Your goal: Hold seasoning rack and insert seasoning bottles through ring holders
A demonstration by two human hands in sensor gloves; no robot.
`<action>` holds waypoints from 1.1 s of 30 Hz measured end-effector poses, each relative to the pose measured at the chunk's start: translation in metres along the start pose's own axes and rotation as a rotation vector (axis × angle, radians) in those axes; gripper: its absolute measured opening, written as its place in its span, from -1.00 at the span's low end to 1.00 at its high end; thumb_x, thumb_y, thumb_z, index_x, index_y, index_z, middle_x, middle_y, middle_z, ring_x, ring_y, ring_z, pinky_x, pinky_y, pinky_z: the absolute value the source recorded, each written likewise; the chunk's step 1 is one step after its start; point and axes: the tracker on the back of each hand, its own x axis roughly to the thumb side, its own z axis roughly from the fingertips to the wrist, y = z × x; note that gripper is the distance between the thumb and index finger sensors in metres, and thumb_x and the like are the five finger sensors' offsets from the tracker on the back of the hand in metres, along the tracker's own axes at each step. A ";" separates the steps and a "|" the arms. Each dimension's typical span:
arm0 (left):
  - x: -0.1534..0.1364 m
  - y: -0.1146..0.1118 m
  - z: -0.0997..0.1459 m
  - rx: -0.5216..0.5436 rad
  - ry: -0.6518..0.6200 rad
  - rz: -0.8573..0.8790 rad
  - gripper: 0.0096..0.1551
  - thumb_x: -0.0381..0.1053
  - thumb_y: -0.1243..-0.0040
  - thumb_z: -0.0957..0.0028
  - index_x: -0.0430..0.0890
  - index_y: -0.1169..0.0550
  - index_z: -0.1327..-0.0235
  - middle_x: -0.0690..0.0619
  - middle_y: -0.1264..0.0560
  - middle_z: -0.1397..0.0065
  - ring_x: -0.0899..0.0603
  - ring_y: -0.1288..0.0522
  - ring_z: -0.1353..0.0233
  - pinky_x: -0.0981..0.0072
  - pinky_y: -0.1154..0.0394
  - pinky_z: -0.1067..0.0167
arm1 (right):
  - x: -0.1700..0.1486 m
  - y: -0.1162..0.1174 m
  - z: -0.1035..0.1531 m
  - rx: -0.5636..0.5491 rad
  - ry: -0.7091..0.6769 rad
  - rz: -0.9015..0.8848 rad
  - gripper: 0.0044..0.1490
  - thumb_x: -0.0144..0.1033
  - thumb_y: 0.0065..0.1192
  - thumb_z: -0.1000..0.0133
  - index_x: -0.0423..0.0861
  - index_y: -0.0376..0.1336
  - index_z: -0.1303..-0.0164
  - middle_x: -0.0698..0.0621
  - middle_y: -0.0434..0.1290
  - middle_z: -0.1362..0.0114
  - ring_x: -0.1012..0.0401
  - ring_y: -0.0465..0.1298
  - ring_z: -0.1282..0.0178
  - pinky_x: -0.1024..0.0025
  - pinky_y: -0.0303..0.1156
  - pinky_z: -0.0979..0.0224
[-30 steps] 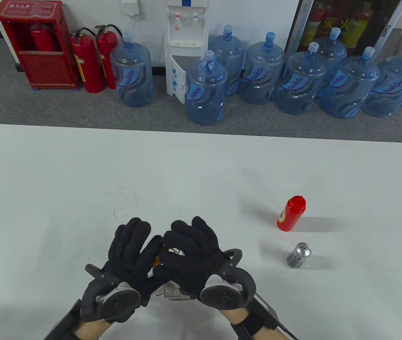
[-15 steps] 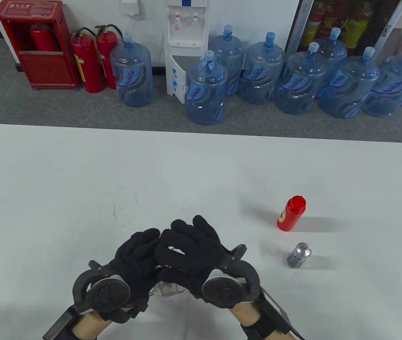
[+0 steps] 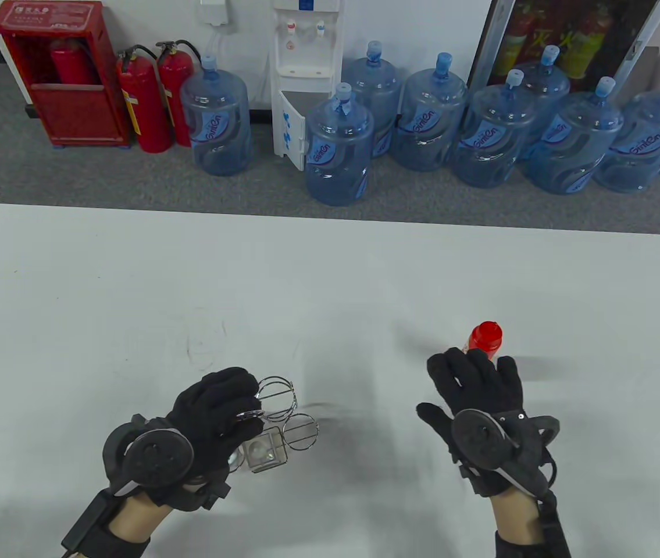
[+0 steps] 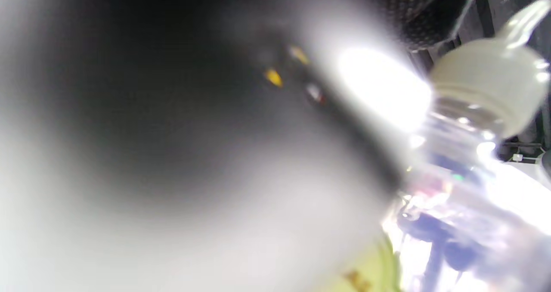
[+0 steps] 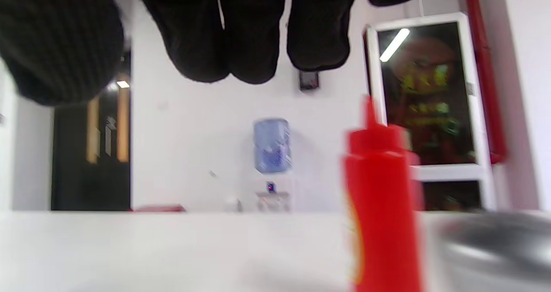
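Observation:
My left hand (image 3: 219, 415) grips the chrome wire seasoning rack (image 3: 302, 432) near the table's front left. Two empty ring holders show beside my fingers. A clear glass bottle (image 3: 264, 454) sits in the rack; in the blurred left wrist view it shows a white cap (image 4: 482, 81). My right hand (image 3: 472, 372) is open and empty, fingers spread just in front of the red squeeze bottle (image 3: 487, 336). The hand hides the silver shaker in the table view. In the right wrist view my fingers (image 5: 249, 38) hang above the red bottle (image 5: 381, 214) and the shaker (image 5: 495, 249).
The white table (image 3: 132, 279) stretches wide behind and left of the rack. Several blue water jugs (image 3: 338, 145), fire extinguishers (image 3: 143, 99) and a dispenser stand on the floor beyond the far edge.
My right hand left the rack and moved right to the red bottle and shaker. My left hand stays on the rack, which now shows its rings and the clear bottle.

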 end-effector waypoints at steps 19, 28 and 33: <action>0.002 0.004 0.000 0.006 -0.008 0.021 -0.64 0.26 -0.19 0.05 0.18 -0.58 0.07 0.33 -0.38 -0.41 -0.09 -0.43 -0.54 -0.14 -0.22 -0.53 | -0.062 0.037 -0.008 0.355 0.268 0.131 -0.06 0.19 0.54 0.30 0.16 0.40 -0.36 0.08 0.55 -0.37 0.05 0.57 -0.38 -0.11 0.22 -0.55; 0.004 0.000 -0.001 0.007 -0.006 0.045 -0.64 0.27 -0.20 0.05 0.19 -0.59 0.07 0.34 -0.38 -0.41 -0.08 -0.43 -0.54 -0.14 -0.22 -0.53 | 0.006 0.011 -0.001 -0.081 -0.025 -0.216 -0.04 0.23 0.29 0.15 0.10 0.24 -0.49 0.08 0.45 -0.40 0.10 0.50 -0.39 -0.09 0.13 -0.60; 0.007 -0.001 0.000 0.018 -0.019 0.046 -0.64 0.26 -0.20 0.05 0.18 -0.58 0.07 0.34 -0.38 -0.41 -0.08 -0.44 -0.53 -0.14 -0.23 -0.53 | 0.077 0.005 0.020 -0.210 -0.260 -0.447 0.00 0.26 0.24 0.14 0.11 0.13 -0.52 0.11 0.39 -0.41 0.12 0.44 -0.40 -0.07 0.06 -0.63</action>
